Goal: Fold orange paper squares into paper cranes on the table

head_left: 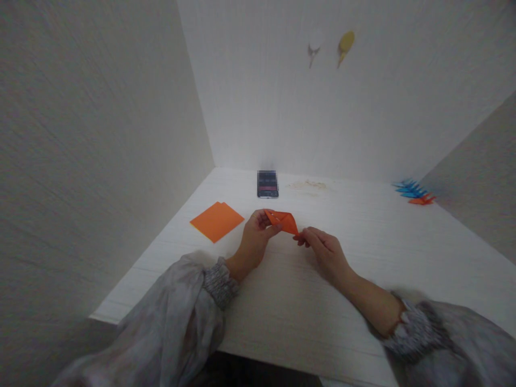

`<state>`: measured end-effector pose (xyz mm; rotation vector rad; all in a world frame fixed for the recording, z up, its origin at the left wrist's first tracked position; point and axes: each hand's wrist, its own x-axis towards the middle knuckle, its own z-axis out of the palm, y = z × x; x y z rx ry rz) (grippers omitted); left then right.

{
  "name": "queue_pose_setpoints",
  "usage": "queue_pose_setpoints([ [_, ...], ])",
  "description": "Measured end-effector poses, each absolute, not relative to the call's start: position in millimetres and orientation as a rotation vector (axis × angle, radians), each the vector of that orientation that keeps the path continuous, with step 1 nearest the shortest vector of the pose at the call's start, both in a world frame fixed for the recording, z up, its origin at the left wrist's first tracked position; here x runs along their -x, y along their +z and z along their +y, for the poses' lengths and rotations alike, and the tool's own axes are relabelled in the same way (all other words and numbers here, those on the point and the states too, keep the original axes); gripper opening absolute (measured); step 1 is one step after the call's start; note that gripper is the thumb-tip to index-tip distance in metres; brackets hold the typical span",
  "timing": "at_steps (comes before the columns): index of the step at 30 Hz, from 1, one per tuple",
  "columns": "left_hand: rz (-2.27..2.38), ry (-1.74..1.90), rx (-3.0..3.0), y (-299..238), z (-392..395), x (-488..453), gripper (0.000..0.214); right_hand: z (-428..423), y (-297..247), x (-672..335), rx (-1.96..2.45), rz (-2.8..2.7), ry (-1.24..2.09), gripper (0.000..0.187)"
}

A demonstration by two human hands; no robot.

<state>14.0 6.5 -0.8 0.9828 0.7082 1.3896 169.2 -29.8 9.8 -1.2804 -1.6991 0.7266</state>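
A partly folded sheet of orange origami paper is held above the white table, between my two hands. My left hand grips its left end, with the thumb on the near face and the fingers behind. At the lower right corner of the paper, my right hand pinches the tip between thumb and fingers. The paper has a loose flap along its upper side. To the left of my left hand lies a small stack of flat orange paper squares.
A phone rests near the back wall. Several folded blue paper figures and an orange one stand at the right wall. A white hook and a yellow hook are on the back wall. The table ends close to my body.
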Motion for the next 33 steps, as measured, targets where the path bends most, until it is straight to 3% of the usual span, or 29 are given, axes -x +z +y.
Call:
queue_pose_setpoints([
  [6,0.701,1.379,-0.971,0.6,4.6,-15.0,0.031,-29.5,9.9,-167.4,1.331,-1.753,0.587,0.019],
  [33,0.72,1.39,-1.059,-2.2,5.1,-14.7,0.036,-32.9,13.1,-167.1,1.387,-1.698,0.676,0.016],
])
